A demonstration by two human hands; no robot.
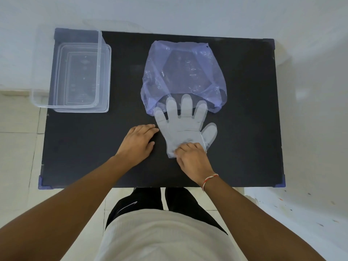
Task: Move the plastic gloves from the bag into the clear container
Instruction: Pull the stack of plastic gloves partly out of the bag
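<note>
A see-through plastic glove stack [183,125] lies flat on the black table [244,129], fingers pointing away from me, fingertips overlapping the mouth of the pale purple plastic bag [183,72]. My right hand [193,157] pinches the glove's cuff at its near edge. Resting flat on the table, my left hand [138,140] has its fingertips just left of the glove and holds nothing. The clear container [75,72] stands at the table's far left, with nothing visible inside.
The table has blue corner guards [42,182]. Pale tiled floor surrounds it, and my legs stand at its near edge.
</note>
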